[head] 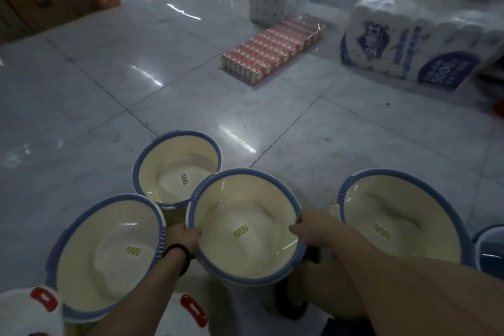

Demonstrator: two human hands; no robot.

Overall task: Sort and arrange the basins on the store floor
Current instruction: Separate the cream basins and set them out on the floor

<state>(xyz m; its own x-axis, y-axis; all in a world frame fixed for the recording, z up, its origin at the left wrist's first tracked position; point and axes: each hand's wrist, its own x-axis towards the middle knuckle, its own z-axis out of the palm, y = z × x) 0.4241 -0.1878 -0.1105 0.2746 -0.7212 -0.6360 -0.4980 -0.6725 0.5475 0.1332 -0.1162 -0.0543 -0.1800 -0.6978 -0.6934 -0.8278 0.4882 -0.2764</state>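
Evidently the middle basin (245,251), raised among three like blue-rimmed basins (109,254) on the floor (327,131), is gripped at opposite rims by the left hand (184,236) and right hand (311,226), fingers (296,226) curled over the edge, and should be kept level for nesting; only "5000" on a tissue pack (425,43) is legible.

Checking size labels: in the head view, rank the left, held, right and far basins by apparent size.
1. right basin, left basin and held basin: about alike, not ranked.
2. far basin: looks smallest, though it lies farther from the camera, so its real size is unsure.
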